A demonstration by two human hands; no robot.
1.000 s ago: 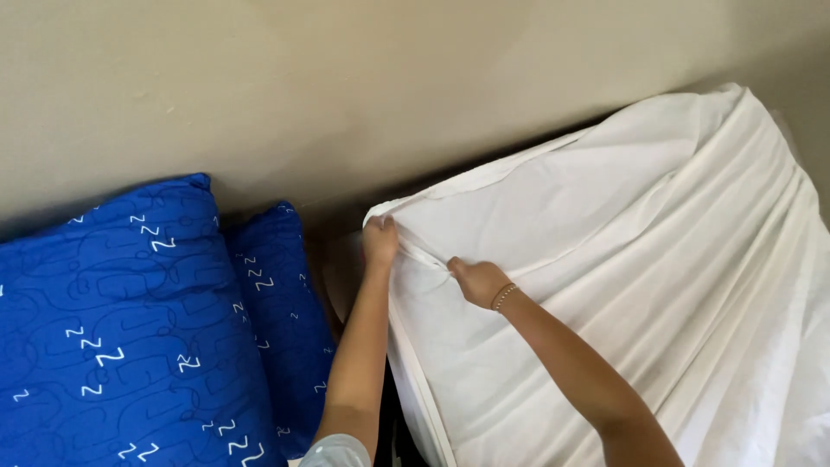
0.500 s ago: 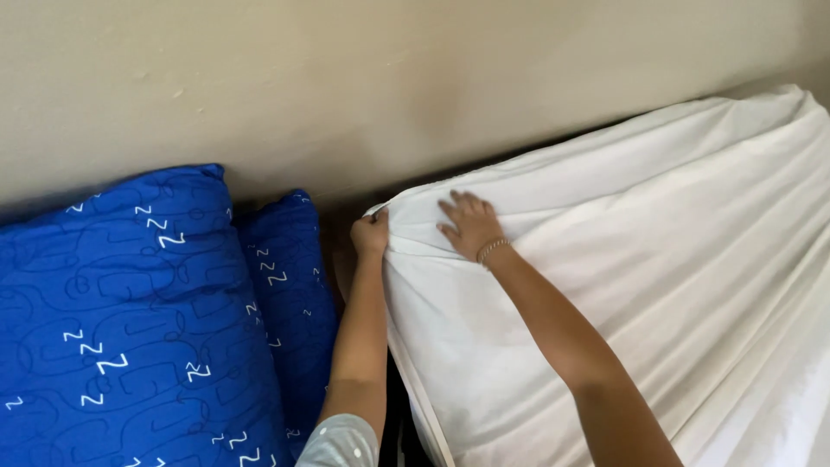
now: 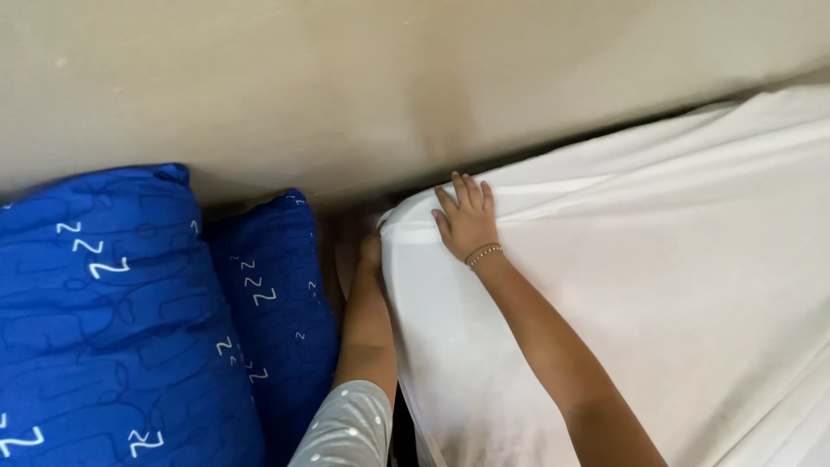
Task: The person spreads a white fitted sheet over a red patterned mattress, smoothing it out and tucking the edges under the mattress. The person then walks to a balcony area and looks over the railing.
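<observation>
A wide white cotton bed sheet (image 3: 657, 294), smooth but crossed by long soft folds, is spread over a raised mattress and fills the right half of the view; its upper corner lies just beside the plain beige wall (image 3: 346, 78). The right hand (image 3: 465, 220) is laid flat on top of that corner of the sheet, palm down, fingers stretched out and slightly spread, with the fingertips pointing towards the wall; nothing is gripped by it, the fabric being only pressed. A thin beaded bracelet (image 3: 484, 254) is worn on its wrist.

The left hand (image 3: 372, 252) is placed at the left edge of the same sheet corner, in the dark gap beside the sheet, touching the hanging side of the cloth. Most of it is hidden by the fabric, so whether it is closed on the sheet cannot be told. Its forearm runs down along the sheet's left edge to a grey short sleeve with white dots (image 3: 346, 428).

To the left of the sheet, beyond the gap, a small blue patterned pillow (image 3: 272, 311) with white zigzag marks is stood on edge, and just beside it, further from the sheet, a larger blue pillow of the same fabric (image 3: 104, 329) is leaned against the wall.
</observation>
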